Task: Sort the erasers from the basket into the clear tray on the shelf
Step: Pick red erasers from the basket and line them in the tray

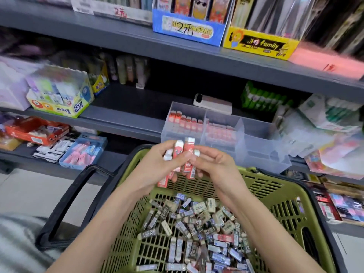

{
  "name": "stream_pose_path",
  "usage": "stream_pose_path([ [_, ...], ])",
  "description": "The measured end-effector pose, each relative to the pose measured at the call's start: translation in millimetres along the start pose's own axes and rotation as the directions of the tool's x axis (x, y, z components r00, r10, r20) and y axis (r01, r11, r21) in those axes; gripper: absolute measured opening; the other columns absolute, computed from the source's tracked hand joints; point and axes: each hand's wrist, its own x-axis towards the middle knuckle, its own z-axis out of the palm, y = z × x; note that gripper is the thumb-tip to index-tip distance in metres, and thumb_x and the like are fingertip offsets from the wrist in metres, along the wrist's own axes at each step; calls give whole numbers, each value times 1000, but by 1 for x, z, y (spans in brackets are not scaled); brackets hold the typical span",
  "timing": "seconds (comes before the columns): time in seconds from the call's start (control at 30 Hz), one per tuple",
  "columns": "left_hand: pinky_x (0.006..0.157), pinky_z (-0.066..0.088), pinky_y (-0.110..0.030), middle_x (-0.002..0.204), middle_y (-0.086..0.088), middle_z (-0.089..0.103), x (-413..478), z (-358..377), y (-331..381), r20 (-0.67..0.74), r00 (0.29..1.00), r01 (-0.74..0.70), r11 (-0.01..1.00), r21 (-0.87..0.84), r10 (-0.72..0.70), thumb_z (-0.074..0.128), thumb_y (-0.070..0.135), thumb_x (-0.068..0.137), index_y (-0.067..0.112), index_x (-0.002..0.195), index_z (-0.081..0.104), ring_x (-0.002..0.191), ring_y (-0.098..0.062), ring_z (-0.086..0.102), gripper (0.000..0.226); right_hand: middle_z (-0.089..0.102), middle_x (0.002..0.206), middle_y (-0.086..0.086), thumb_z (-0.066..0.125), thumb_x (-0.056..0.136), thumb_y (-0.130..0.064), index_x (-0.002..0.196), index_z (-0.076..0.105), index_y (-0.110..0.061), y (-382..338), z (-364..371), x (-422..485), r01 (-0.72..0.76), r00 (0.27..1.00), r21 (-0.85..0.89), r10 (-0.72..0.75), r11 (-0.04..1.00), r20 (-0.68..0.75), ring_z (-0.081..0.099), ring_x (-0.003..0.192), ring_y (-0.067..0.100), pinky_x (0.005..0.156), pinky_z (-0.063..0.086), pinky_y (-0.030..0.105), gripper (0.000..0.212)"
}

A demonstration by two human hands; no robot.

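Observation:
A green plastic basket with black handles sits low in front of me, its floor covered with several loose grey, white and blue erasers. Above its far rim, my left hand grips a bunch of red-and-white erasers, fanned upright. My right hand pinches the rightmost erasers of that bunch. Just behind my hands, a clear divided tray stands on the grey shelf. Its left two compartments hold rows of red erasers; the right compartments look bare.
A white phone lies on the shelf behind the tray. Glue boxes stand to the left, green packs and wrapped goods to the right. Lower shelves hold more stationery. A striped sleeve shows at bottom left.

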Motion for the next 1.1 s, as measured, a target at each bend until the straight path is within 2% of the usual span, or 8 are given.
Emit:
stream_pose_path([
  [0.2, 48, 46, -22, 76, -1, 70, 31, -8, 6, -139, 987, -89, 992, -94, 75, 67, 37, 84, 26, 96, 71, 63, -14, 64, 16, 67, 68, -3, 66, 85, -10, 94, 73, -26, -17, 7, 37, 145, 987, -146, -154, 979, -53, 55, 56, 7, 56, 48, 16, 20],
  [0.33, 48, 45, -22, 73, -1, 68, 51, -23, 10, -309, 946, -148, 980, -133, 101, 66, 35, 86, 30, 82, 69, 61, -15, 65, 7, 63, 68, -3, 62, 88, -11, 97, 70, -21, -31, -3, 82, 214, 948, -216, -256, 953, -190, 52, 58, 6, 61, 49, 18, 15],
  [0.47, 49, 47, -23, 74, 1, 67, 61, -37, 5, -417, 904, -166, 975, -149, 90, 64, 35, 87, 31, 76, 67, 65, -15, 65, 11, 66, 75, 1, 66, 86, -14, 102, 65, -9, -33, -16, 136, 114, 903, -552, -317, 826, -289, 62, 65, 15, 71, 51, 32, 17],
  [0.73, 49, 48, -22, 75, -2, 67, 62, -44, -3, -428, 903, -154, 951, -269, 26, 66, 34, 84, 16, 90, 66, 62, -14, 65, 18, 72, 89, 18, 68, 83, -12, 90, 68, 0, -16, -10, 189, -47, 948, -678, -181, 733, -261, 69, 72, 28, 79, 56, 42, 13],
  [0.87, 49, 48, -23, 73, -1, 65, 59, -41, -2, -393, 918, -150, 961, -234, 48, 68, 41, 75, 22, 82, 68, 61, -16, 63, 20, 71, 95, 11, 64, 86, -27, 91, 74, -4, -18, -4, 200, -104, 977, -925, -135, 365, -163, 66, 90, 26, 87, 52, 33, 25],
  [1.0, 48, 47, -23, 71, -5, 64, 55, -39, 1, -374, 926, -142, 965, -222, 50, 68, 39, 75, 24, 77, 69, 58, -16, 62, 14, 70, 101, 8, 60, 89, -27, 96, 73, -7, -18, 2, 194, -84, 977, -981, -178, 175, -115, 63, 95, 24, 85, 48, 28, 25],
  [1.03, 47, 46, -24, 70, -7, 63, 54, -39, 1, -364, 930, -143, 964, -223, 54, 68, 38, 75, 23, 77, 68, 57, -16, 61, 14, 70, 100, 8, 59, 89, -25, 96, 73, -8, -18, 2, 189, -45, 964, -981, -248, 186, -91, 63, 95, 23, 85, 48, 30, 23],
  [1.1, 46, 46, -25, 69, -9, 62, 52, -38, 2, -333, 941, -141, 964, -227, 59, 68, 37, 75, 23, 76, 68, 55, -17, 59, 14, 72, 96, 5, 57, 91, -26, 93, 73, -11, -23, 7, 169, 79, 922, -918, -378, 389, -81, 63, 88, 19, 80, 49, 32, 22],
])
